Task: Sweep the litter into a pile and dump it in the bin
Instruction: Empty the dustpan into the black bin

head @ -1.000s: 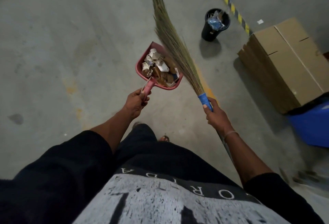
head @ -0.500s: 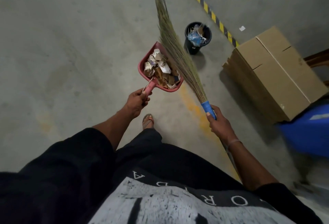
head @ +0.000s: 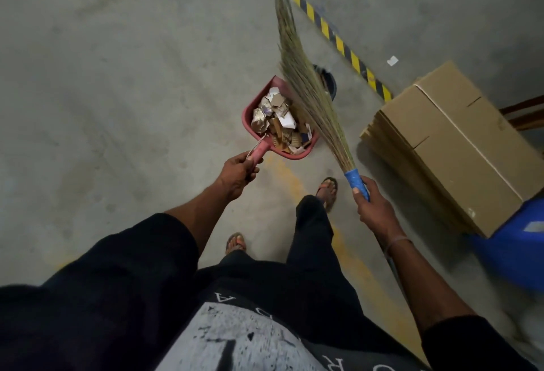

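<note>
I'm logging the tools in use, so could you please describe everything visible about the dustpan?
The dustpan is pinkish-red, plastic-looking, with raised walls and a short handle. The left hand grips that handle, holding it off the floor, roughly level. It is heaped with litter: cardboard scraps and crumpled paper. The broom bristles cross its right edge.

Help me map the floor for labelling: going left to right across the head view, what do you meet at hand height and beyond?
Left hand gripping the red dustpan full of litter → right hand holding the broom by its blue handle → cardboard box → blue container.
</note>
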